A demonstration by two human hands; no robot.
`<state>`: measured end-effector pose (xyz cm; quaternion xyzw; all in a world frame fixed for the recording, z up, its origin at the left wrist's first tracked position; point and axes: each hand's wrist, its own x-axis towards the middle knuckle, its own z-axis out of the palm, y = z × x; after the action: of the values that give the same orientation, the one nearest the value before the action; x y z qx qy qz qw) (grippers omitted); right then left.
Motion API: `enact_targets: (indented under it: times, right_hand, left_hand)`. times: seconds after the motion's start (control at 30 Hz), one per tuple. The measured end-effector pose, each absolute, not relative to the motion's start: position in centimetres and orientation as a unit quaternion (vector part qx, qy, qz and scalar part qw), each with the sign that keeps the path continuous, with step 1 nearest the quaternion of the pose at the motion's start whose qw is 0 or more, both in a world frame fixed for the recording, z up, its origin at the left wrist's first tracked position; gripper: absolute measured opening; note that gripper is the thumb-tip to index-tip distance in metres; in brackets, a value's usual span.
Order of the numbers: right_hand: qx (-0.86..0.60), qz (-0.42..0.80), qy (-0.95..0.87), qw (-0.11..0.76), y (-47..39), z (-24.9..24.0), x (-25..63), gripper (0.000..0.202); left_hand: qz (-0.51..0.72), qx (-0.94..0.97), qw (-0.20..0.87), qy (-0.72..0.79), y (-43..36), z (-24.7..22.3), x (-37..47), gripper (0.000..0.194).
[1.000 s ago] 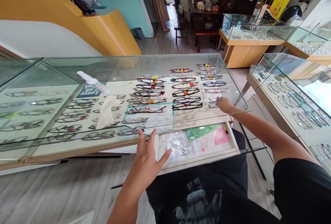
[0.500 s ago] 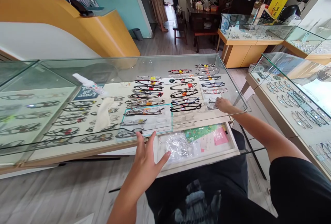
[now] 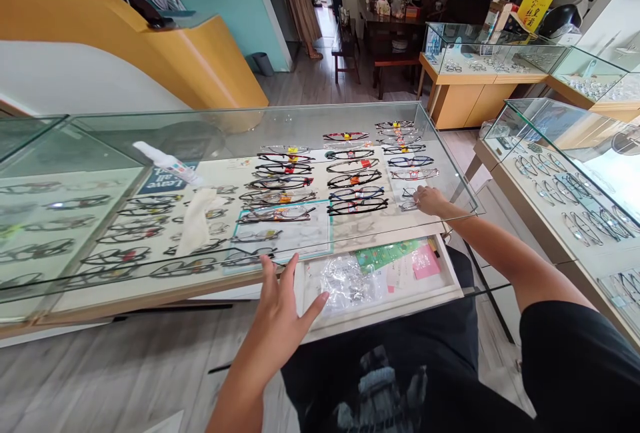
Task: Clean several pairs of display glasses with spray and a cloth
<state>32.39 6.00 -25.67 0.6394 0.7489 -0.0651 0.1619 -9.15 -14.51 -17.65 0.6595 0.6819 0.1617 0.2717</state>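
Observation:
My right hand (image 3: 431, 200) reaches into the glass display case (image 3: 280, 110) near its right end. Its fingers are closed on a pair of eyeglasses (image 3: 409, 194) with thin frames, low in the right-hand column; the fingertips are partly hidden. My left hand (image 3: 281, 310) is at the front edge of the case, fingers spread, holding nothing. Beside it is a pulled-out drawer (image 3: 380, 313) with a crumpled clear plastic bag (image 3: 347, 284), a green sheet (image 3: 383, 255) and pink paper (image 3: 426, 261). Rows of dark eyeglasses (image 3: 357, 206) lie in the case between my hands.
A white tube-shaped bottle (image 3: 165, 162) and a pale cloth (image 3: 196, 221) lie on the glass top at left. Another glass case (image 3: 575, 173) stands to the right. A person in a long dress (image 3: 300, 3) stands by the far doorway.
The view has shifted very slightly. Both hands stay in nearly the same places, the right one at the thin-framed eyeglasses and the left one spread at the case's front edge.

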Motion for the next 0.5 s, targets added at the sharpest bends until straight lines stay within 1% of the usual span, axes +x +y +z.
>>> enact_targets:
  times: [0.23,0.37,0.5]
  right_hand:
    - [0.67,-0.019,0.734,0.11,7.2,-25.6,31.8,0.041]
    - [0.675,-0.022,0.728,0.115,8.6,-26.2,31.3,0.04]
    - [0.671,-0.036,0.73,0.13,9.5,-27.0,31.3,0.041]
  left_hand:
    - [0.174,0.673,0.272,0.666,-14.2,-18.7,-9.7,0.096]
    - [0.198,0.675,0.248,0.666,-14.4,-19.1,-9.6,0.092]
    - [0.166,0.675,0.268,0.667,-14.1,-19.3,-10.0,0.097]
